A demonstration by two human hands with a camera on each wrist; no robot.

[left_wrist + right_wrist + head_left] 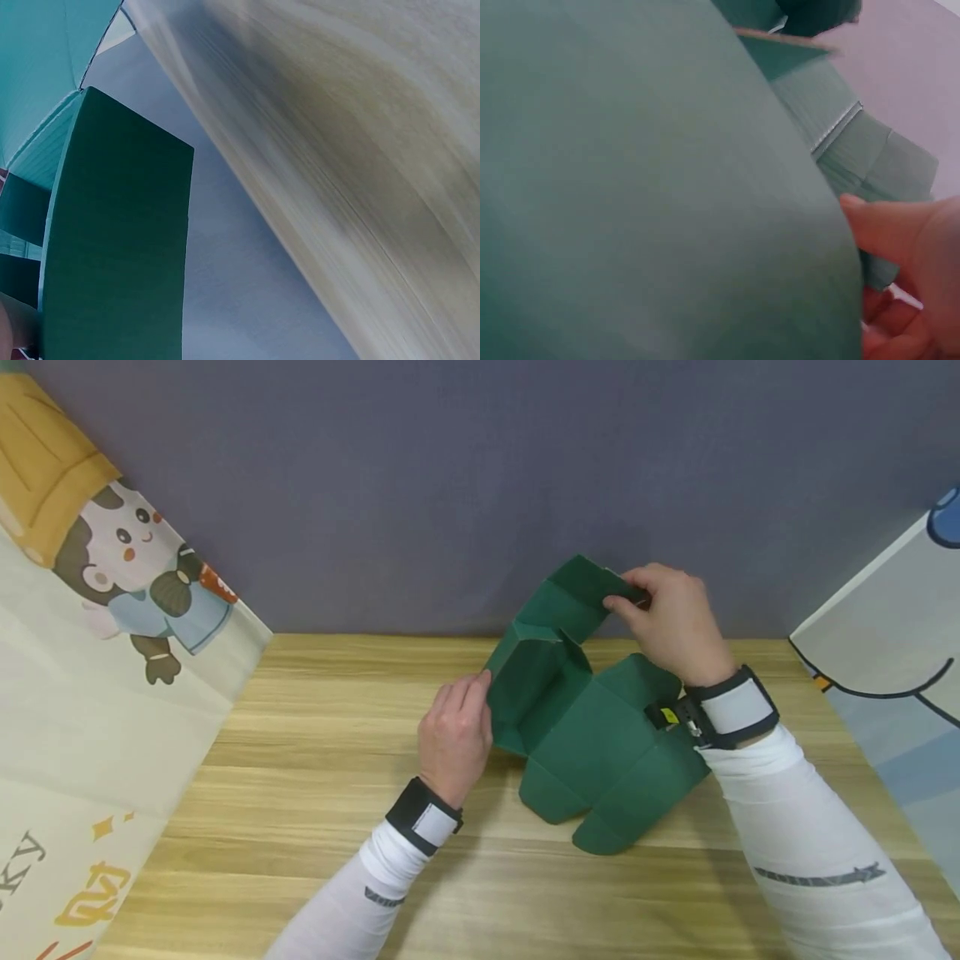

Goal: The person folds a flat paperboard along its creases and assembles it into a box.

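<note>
A partly folded green cardboard box (592, 739) stands tilted over the table, its lower flaps spread open toward the front. My left hand (456, 735) grips the upright side panel at the left. In the left wrist view that panel (120, 240) fills the left side, with a fingertip at its lower edge. Up at the back right, my right hand (678, 622) pinches the corner of the raised end flap (577, 593) between thumb and fingers. A near flap (652, 187) covers much of the right wrist view and hides part of the fingers.
Beneath the box is a wood-grain table (322, 760). A dark grey-blue panel (450, 485) rises along its back edge. Light cloths with cartoon prints border the left (90, 693) and right (885, 635) sides.
</note>
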